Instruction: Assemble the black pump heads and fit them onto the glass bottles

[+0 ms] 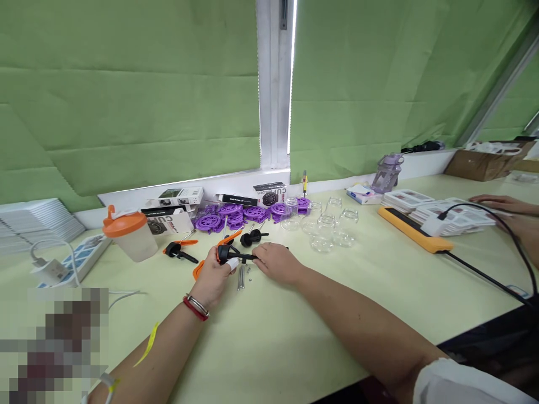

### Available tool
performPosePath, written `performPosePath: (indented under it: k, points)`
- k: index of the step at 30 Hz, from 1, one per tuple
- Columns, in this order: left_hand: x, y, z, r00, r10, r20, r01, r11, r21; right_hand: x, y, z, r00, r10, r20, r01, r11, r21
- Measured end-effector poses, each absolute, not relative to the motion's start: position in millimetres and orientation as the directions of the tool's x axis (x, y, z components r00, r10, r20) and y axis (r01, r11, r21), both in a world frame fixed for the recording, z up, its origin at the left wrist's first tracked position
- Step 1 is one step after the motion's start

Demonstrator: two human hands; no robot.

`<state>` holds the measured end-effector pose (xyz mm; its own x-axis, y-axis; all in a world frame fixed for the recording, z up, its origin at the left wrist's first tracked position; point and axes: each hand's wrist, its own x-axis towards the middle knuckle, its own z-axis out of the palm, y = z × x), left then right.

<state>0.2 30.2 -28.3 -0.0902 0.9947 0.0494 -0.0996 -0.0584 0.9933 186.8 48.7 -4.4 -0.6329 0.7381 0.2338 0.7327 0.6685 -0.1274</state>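
Note:
My left hand (pixel 214 276) is closed around a black and orange plastic part (pixel 227 253) and holds it just above the pale table (pixel 269 336). My right hand (pixel 275 262) rests knuckles-up beside it, fingers curled at the black rod end of the same part. Several metal screws (pixel 241 276) lie on the table right under the two hands. More black and orange parts (pixel 180 251) and a black knob piece (pixel 251 237) lie just beyond.
Purple plastic wheels (pixel 236 214) and clear glass jars (pixel 324 227) sit behind, with small boxes (pixel 177 197). An orange-lidded cup (pixel 128 233) and a power strip (pixel 80 257) stand left. Another person's hand (pixel 499 203) rests far right by an orange strip (pixel 415 230) and black cable (pixel 484 272).

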Motion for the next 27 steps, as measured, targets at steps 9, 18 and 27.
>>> performPosePath:
  k: [9, 18, 27]
  points:
    - [4, 24, -18, -0.072, 0.994, 0.078, -0.138, -0.087, 0.987, 186, 50, -9, -0.634, 0.717, 0.289, 0.646, 0.697, -0.312]
    - [4, 24, -20, -0.158, 0.972, 0.173, -0.340, -0.217, 0.915, 181, 42, -8, -0.628, 0.717, 0.304, 0.638, 0.697, -0.326]
    - [8, 22, -18, -0.295, 0.920, 0.259, -0.173, -0.318, 0.932, 169, 31, -17, -0.533, 0.794, 0.293, 0.512, 0.579, -0.635]
